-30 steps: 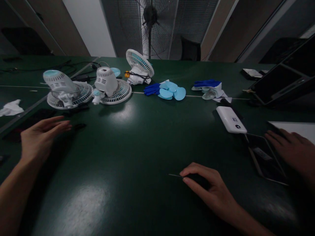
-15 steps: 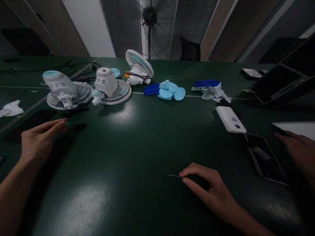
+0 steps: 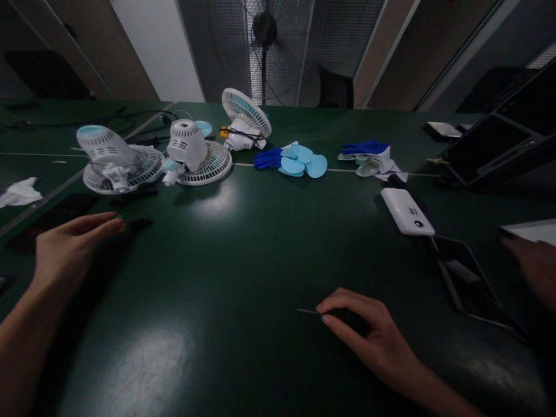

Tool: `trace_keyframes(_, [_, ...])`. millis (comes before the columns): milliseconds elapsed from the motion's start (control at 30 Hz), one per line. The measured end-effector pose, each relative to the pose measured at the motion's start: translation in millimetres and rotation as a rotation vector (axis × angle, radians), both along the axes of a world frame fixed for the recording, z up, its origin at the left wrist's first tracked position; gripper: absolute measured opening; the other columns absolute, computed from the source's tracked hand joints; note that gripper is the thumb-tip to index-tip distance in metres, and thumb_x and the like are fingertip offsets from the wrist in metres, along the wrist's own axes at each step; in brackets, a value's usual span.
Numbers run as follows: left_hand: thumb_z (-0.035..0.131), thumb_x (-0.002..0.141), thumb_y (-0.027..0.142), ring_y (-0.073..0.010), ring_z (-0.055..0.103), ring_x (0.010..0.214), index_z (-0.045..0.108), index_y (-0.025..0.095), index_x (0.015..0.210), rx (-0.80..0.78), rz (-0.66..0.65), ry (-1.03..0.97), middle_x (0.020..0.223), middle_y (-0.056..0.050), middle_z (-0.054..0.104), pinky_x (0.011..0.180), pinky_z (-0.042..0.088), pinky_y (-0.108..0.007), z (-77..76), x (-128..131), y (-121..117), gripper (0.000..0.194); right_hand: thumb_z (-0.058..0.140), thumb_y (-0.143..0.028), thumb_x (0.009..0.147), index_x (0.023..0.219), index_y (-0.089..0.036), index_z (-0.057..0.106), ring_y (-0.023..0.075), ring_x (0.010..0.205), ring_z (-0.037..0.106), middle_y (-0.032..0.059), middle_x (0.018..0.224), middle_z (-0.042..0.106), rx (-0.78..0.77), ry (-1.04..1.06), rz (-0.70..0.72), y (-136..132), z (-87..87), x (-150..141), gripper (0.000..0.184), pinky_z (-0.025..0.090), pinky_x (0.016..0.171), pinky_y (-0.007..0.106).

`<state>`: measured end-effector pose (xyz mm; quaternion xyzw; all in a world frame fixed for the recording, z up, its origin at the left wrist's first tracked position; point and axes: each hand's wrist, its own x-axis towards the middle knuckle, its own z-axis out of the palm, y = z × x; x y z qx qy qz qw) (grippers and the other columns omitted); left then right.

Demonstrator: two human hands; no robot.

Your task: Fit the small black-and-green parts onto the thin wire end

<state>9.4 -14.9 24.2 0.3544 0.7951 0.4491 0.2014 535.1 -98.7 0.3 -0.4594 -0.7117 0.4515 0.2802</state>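
Observation:
My left hand [image 3: 65, 249] is at the left, above the table, with thumb and forefinger closed around a small green piece [image 3: 120, 218] whose kind I cannot make out. A small black object [image 3: 141, 223] lies just beyond its fingertips. Low and right of centre, my right hand [image 3: 369, 336] rests near the tabletop, its thumb and forefinger pinching a thin metal rod [image 3: 306, 311]. The rod points left; any handle is hidden in the palm. Two white fans [image 3: 108, 159] lie face down past my left hand, and another fan [image 3: 245, 121] leans tilted farther back.
Light blue fan blades [image 3: 303, 160] lie by a blue glove [image 3: 267, 157] on the dark green table [image 3: 243, 249]. More gloves [image 3: 369, 156] lie to the right. A white device [image 3: 407, 211] and a dark tablet-like panel [image 3: 467, 278] sit near another person's hand [image 3: 534, 263].
My left hand has shifted slightly right, its fingertips coming around the green piece. My right hand stays still. At the right edge, the other person's hand and a white sheet have moved right.

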Motion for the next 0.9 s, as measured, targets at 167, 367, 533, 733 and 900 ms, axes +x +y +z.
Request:
trace_keyframes(167, [0.092,0.066,0.032,-0.0194,0.076,0.089,0.075,0.013,0.121,0.028,0.012,-0.109,0.1,-0.005,0.081,0.069,0.061,-0.022,-1.9,-2.7,0.8,0.06,0.066,-0.024,0.101,0.11,-0.03,0.074,0.0192,0.093,0.074,0.0008,0.102,0.076,-0.016,-0.006,0.011,-0.3,-0.4,0.0,0.013,0.056,0.081,0.031])
trace_keyframes(367, [0.089,0.068,0.045,-0.0229,0.072,0.093,0.073,0.013,0.127,0.025,-0.023,0.082,0.117,-0.009,0.078,0.069,0.058,-0.026,-9.8,-0.6,3.8,0.068,0.065,-0.023,0.101,0.11,-0.029,0.074,0.0187,0.092,0.073,0.0009,0.1,0.076,0.001,0.009,0.013,0.3,0.1,-1.2,0.014,0.056,0.08,0.031])
trace_keyframes(533, [0.08,0.074,0.056,-0.0228,0.069,0.096,0.075,0.021,0.126,-0.054,-0.161,0.28,0.121,-0.006,0.077,0.068,0.051,-0.024,-21.4,6.8,8.3,0.064,0.066,-0.024,0.101,0.109,-0.029,0.074,0.0185,0.09,0.073,0.0007,0.099,0.076,0.003,0.005,0.006,0.1,-0.8,-0.6,0.013,0.055,0.079,0.03])
trace_keyframes(733, [0.079,0.075,0.055,-0.0251,0.069,0.102,0.075,0.019,0.125,-0.093,-0.238,0.268,0.117,-0.007,0.077,0.078,0.053,-0.027,-27.9,6.5,12.5,0.062,0.065,-0.023,0.101,0.11,-0.029,0.074,0.0181,0.091,0.073,0.0003,0.1,0.076,0.0,0.012,0.014,-0.2,-0.5,-1.7,0.014,0.055,0.078,0.03])
trace_keyframes(900, [0.078,0.078,0.057,-0.0217,0.068,0.094,0.072,0.02,0.129,-0.095,-0.216,0.283,0.117,-0.005,0.077,0.074,0.05,-0.024,-25.7,5.1,9.5,0.063,0.065,-0.022,0.101,0.109,-0.029,0.074,0.018,0.09,0.073,0.0006,0.099,0.076,0.002,0.013,0.015,0.4,0.1,-1.9,0.014,0.055,0.078,0.03])
